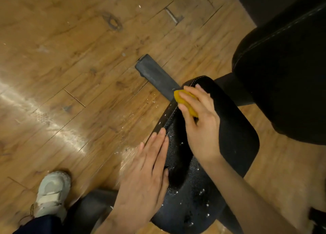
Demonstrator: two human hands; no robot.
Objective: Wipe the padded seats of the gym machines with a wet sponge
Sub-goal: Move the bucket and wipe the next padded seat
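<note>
Right hand (201,126) grips yellow sponge (185,99) on black seat (234,138); left hand (148,170) flat, fingers straight.

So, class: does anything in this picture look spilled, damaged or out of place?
Yes. White flecks and droplets dot the seat and the floor beside it, like spatter from the sponge in the right hand. The left hand lies flat on the seat edge. No damage shows.
</note>
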